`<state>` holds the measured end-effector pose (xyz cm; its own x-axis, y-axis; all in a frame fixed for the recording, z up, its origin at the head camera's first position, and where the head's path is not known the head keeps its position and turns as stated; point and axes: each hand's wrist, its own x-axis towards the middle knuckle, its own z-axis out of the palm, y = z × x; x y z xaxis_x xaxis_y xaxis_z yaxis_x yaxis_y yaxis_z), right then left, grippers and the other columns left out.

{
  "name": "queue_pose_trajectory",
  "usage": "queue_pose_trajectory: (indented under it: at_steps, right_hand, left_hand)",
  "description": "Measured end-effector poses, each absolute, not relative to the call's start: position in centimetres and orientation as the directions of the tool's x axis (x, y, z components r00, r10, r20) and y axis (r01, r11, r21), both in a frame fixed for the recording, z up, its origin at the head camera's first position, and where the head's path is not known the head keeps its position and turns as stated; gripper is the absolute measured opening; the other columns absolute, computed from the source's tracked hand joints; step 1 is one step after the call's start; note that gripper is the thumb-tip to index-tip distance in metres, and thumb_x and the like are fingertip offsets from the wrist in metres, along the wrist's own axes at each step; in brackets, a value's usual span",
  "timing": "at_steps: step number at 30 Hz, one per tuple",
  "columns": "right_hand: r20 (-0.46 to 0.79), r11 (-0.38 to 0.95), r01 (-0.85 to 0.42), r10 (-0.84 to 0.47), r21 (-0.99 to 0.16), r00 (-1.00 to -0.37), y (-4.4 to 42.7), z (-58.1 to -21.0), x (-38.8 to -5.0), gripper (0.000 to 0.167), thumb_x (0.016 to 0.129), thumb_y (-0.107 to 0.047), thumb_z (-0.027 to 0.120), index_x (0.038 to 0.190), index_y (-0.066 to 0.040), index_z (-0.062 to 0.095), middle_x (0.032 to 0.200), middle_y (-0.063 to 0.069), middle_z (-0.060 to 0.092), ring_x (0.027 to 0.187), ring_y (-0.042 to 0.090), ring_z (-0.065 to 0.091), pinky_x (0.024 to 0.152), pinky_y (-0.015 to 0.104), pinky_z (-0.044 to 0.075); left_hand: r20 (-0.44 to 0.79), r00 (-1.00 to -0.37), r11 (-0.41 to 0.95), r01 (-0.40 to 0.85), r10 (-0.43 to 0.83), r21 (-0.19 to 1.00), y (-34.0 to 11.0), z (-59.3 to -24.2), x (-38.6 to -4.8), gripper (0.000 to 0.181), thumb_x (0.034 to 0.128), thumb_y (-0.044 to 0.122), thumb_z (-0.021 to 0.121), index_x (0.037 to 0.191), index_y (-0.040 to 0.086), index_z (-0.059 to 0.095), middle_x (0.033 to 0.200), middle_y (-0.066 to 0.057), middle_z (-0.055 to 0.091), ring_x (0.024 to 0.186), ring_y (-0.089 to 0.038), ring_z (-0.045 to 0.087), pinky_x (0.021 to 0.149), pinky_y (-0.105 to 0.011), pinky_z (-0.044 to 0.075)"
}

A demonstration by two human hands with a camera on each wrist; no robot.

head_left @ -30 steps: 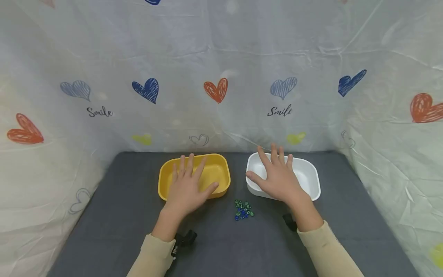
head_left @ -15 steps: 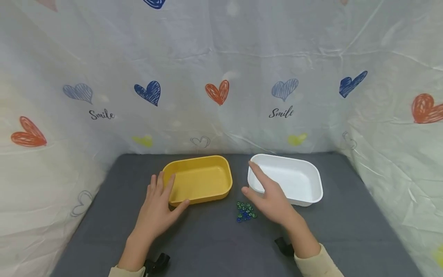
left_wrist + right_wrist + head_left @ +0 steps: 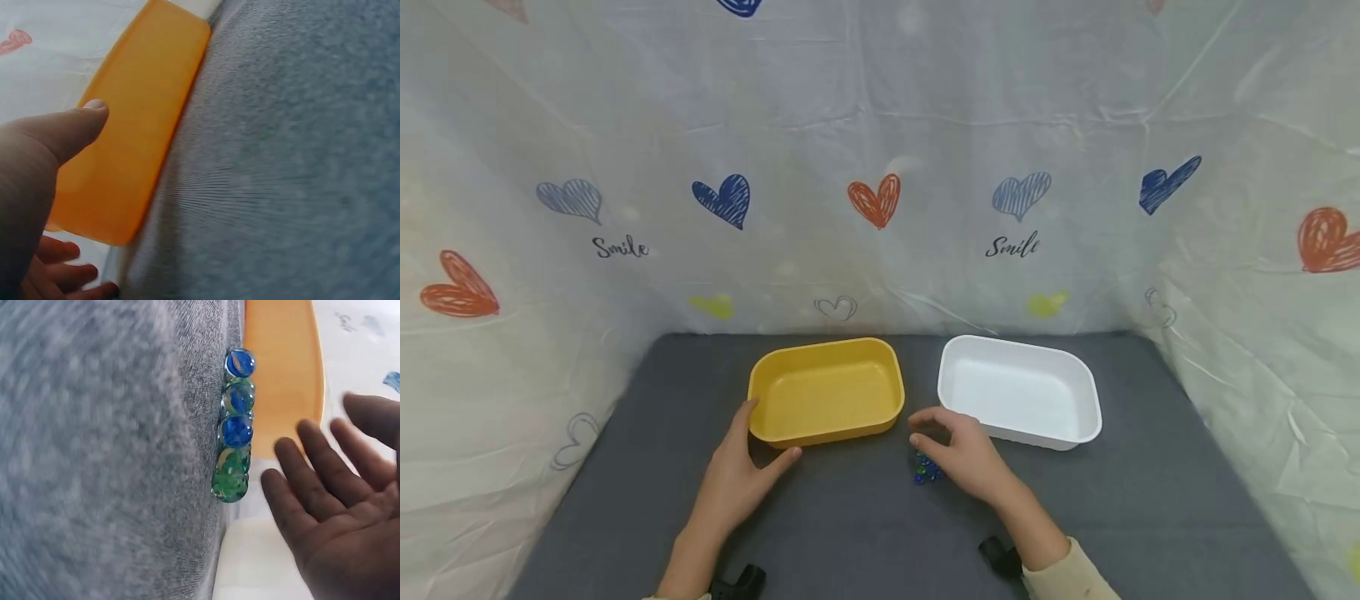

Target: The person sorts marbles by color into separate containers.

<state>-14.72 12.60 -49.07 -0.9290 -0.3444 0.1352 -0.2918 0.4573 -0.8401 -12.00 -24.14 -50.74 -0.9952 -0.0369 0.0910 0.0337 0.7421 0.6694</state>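
Blue and green glass marbles (image 3: 928, 471) lie grouped on the dark cloth; the right wrist view shows them close up (image 3: 236, 431). My right hand (image 3: 966, 454) hovers over them, fingers loosely bent and apart, holding nothing; in the right wrist view the hand (image 3: 337, 500) is beside the marbles without touching. My left hand (image 3: 730, 483) is at the near left corner of the yellow tray (image 3: 827, 392), thumb and fingers spread. In the left wrist view that hand (image 3: 31, 169) has its thumb in front of the tray (image 3: 134, 125); whether it touches is unclear.
A white tray (image 3: 1018, 390) stands to the right of the yellow one, behind my right hand. Dark cloth (image 3: 865, 533) covers the table. A pale curtain (image 3: 880, 100) printed with hearts hangs behind and at both sides.
Both hands have drawn back from above the trays. The right has come down over the marbles, its fingers more bent; the left has shifted left and nearer, to the yellow tray's corner.
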Motion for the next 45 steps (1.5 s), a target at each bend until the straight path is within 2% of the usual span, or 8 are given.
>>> queue_pose_trajectory:
  at_steps: [4,7,10,15,24,29,38,45]
  right_hand:
    - [0.102,0.511,-0.309,-0.393,-0.802,-0.914,12.3,-49.6,-14.9,0.03,0.106,-0.02,0.076,0.134,-0.01,0.076,0.129,-0.002,0.075,0.121,0.02,0.07,0.1,0.049,0.058]
    - [0.114,0.533,-0.359,-0.437,-0.766,-0.892,12.2,-50.0,-15.2,0.027,0.107,-0.013,0.073,0.134,-0.008,0.075,0.132,0.001,0.074,0.124,0.023,0.069,0.102,0.049,0.058]
    - [0.145,0.542,-0.419,-0.476,-0.728,-0.868,12.2,-50.3,-15.4,0.025,0.108,-0.004,0.067,0.131,-0.006,0.076,0.131,0.003,0.075,0.123,0.023,0.07,0.101,0.047,0.059]
    - [0.176,0.556,-0.462,-0.49,-0.691,-0.854,12.5,-50.6,-15.6,0.027,0.107,0.006,0.062,0.126,-0.005,0.078,0.127,0.004,0.076,0.121,0.024,0.071,0.101,0.046,0.059]
    - [0.181,0.582,-0.486,-0.503,-0.652,-0.845,12.5,-51.0,-15.7,0.027,0.104,0.005,0.066,0.123,-0.008,0.08,0.122,0.002,0.077,0.114,0.022,0.071,0.098,0.045,0.059]
    - [0.213,0.58,-0.49,-0.48,-0.65,-0.851,12.3,-51.4,-15.6,0.026,0.101,0.006,0.07,0.121,-0.007,0.08,0.12,0.002,0.078,0.113,0.022,0.072,0.097,0.045,0.059]
    - [0.185,0.629,-0.473,-0.468,-0.617,-0.864,12.0,-51.5,-15.5,0.025,0.097,0.002,0.078,0.118,-0.011,0.081,0.116,-0.001,0.076,0.11,0.018,0.07,0.095,0.043,0.058]
    - [0.176,0.637,-0.47,-0.469,-0.611,-0.865,11.9,-51.5,-15.7,0.023,0.098,-0.001,0.078,0.118,-0.012,0.081,0.115,-0.001,0.076,0.11,0.017,0.069,0.095,0.043,0.058]
  left_hand:
    - [0.114,-0.992,0.708,0.044,-0.052,0.705,-24.3,-51.9,-12.1,0.11,0.0937,0.06,0.083,0.173,0.011,0.026,0.171,-0.027,0.036,0.151,-0.052,0.042,0.114,-0.073,0.041]
    - [0.146,-0.987,0.678,0.06,-0.07,0.733,-24.4,-52.9,-12.1,0.103,0.0948,0.06,0.082,0.17,0.011,0.031,0.172,-0.027,0.033,0.154,-0.053,0.038,0.115,-0.073,0.039]
    - [0.191,-0.978,0.645,0.094,-0.082,0.759,-24.4,-53.7,-12.1,0.095,0.0969,0.052,0.084,0.167,0.01,0.035,0.176,-0.027,0.026,0.156,-0.051,0.035,0.117,-0.071,0.039]
    - [0.251,-0.965,0.612,0.153,-0.076,0.776,-24.4,-54.4,-12.1,0.086,0.0993,0.038,0.085,0.165,0.01,0.037,0.177,-0.028,0.021,0.154,-0.051,0.04,0.116,-0.068,0.043]
    - [0.215,-0.973,0.589,0.126,-0.083,0.798,-24.2,-54.3,-12.1,0.084,0.0996,0.039,0.084,0.163,0.011,0.038,0.174,-0.031,0.024,0.158,-0.053,0.03,0.118,-0.071,0.038]
    - [0.192,-0.977,0.583,0.104,-0.091,0.806,-24.2,-54.2,-12.2,0.084,0.0994,0.041,0.084,0.163,0.011,0.038,0.174,-0.032,0.024,0.158,-0.052,0.03,0.119,-0.071,0.037]
    - [0.198,-0.976,0.582,0.109,-0.09,0.806,-24.1,-54.1,-12.1,0.083,0.0986,0.039,0.086,0.162,0.011,0.04,0.174,-0.031,0.024,0.157,-0.052,0.033,0.119,-0.07,0.038]
    - [0.199,-0.975,0.583,0.106,-0.097,0.805,-24.1,-54.0,-12.2,0.082,0.0987,0.039,0.086,0.162,0.012,0.041,0.174,-0.031,0.025,0.157,-0.052,0.033,0.119,-0.071,0.037]
